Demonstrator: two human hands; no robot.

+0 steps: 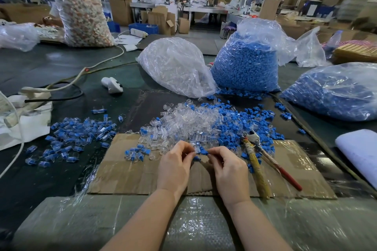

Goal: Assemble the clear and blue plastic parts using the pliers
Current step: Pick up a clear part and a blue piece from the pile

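Observation:
My left hand (pixel 175 166) pinches a small clear plastic part (pixel 196 148) between thumb and fingers. My right hand (pixel 228 167) pinches a blue plastic part (pixel 203 151) and holds it against the clear one, above a cardboard sheet (pixel 130 173). Just beyond my hands lies a loose heap of clear parts (pixel 189 122) and blue parts (pixel 234 126). The pliers (pixel 259 155), with one yellow-taped and one red handle, lie on the cardboard right of my right hand, untouched. A pile of joined clear-and-blue pieces (pixel 71 138) spreads out on the left.
A bag of clear parts (pixel 175 65) and two bags of blue parts (pixel 244 63), (pixel 336 89) stand behind the heap. Cables (pixel 67 79), a white handheld device (pixel 112 84) and white cloth (pixel 24 126) lie left. A person sits at the far left behind a big bag (pixel 81 14).

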